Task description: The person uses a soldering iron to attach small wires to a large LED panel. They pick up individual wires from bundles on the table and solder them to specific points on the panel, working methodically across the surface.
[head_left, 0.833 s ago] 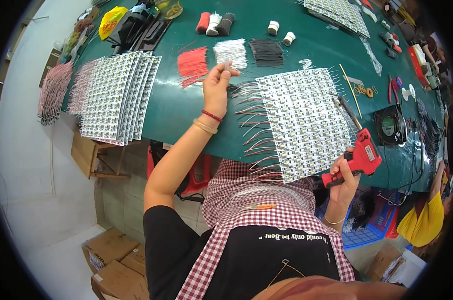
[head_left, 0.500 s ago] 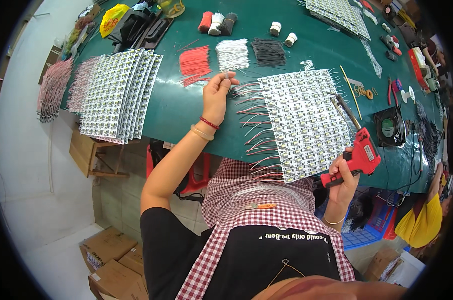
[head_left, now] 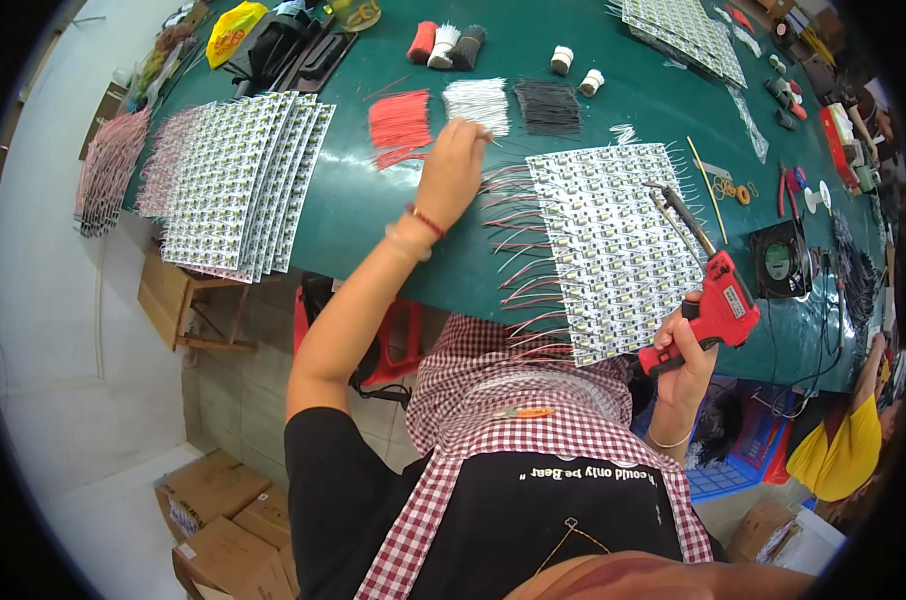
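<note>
My left hand (head_left: pixel 453 168) reaches to the near edge of a flat bundle of white wires (head_left: pixel 476 104). Its fingers are drawn together; what they pinch there is too small to make out. Red wires (head_left: pixel 399 120) lie to the left of that bundle and black wires (head_left: pixel 548 107) to the right. In my right hand (head_left: pixel 685 362) is the handle of a red soldering gun (head_left: pixel 725 302), its long tip slanting up over a white circuit board panel (head_left: pixel 613 250). Red, white and dark wires stick out from the panel's left edge.
Stacked wired panels (head_left: pixel 235 190) stand at the table's left, with more panels (head_left: pixel 688 35) at the far right. Tied wire bundles (head_left: pixel 443 45) lie at the back. A black fan (head_left: pixel 781 260), a wooden stick (head_left: pixel 708 190) and pliers (head_left: pixel 788 192) lie right of the panel.
My left hand has moved up and slightly right, from beside the panel's wires to the white wire bundle. My right hand still holds the soldering gun in nearly the same place.
</note>
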`<state>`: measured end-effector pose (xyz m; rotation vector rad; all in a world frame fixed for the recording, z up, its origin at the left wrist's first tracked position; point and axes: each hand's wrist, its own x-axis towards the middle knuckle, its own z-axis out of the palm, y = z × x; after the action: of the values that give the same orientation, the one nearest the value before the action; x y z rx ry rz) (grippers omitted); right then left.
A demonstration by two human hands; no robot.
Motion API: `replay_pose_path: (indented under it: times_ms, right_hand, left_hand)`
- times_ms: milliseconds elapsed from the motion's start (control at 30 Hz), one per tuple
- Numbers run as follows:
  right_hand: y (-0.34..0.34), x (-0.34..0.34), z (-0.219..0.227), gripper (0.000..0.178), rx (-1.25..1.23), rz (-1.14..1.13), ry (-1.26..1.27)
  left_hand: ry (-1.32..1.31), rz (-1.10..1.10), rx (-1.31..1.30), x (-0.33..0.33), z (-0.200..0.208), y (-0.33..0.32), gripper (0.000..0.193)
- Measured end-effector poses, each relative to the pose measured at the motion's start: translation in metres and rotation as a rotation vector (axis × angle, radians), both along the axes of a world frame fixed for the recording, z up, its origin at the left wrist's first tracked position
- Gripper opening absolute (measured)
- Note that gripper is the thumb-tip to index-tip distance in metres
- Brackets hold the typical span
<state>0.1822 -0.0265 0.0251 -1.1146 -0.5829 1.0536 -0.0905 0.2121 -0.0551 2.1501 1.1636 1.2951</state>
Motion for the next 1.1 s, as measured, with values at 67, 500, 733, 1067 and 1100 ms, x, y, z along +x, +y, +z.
replay_pose_path:
  times_ms: [67, 500, 733, 1067, 1100]
  right_hand:
    - [0.0, 0.001, -0.002, 0.037, 0.004, 0.01, 0.012]
    - [-0.008, 0.01, -0.004, 0.037, -0.004, -0.053, -0.006]
    - [-0.003, 0.006, -0.003, 0.039, 0.012, -0.014, -0.001]
    - [-0.008, 0.012, -0.003, 0.037, 0.005, -0.028, -0.022]
    - [-0.009, 0.013, -0.004, 0.037, 0.003, -0.018, -0.043]
  left_hand:
    - [0.148, 0.012, 0.117, 0.0, -0.007, 0.028, 0.012]
    - [0.449, 0.116, 0.113, 0.005, -0.023, 0.051, 0.011]
    - [0.466, 0.063, 0.204, 0.004, -0.024, 0.051, 0.014]
    - [-0.01, 0.17, -0.088, 0.002, -0.016, 0.036, 0.012]
    - [-0.048, 0.154, -0.152, 0.002, -0.013, 0.025, 0.015]
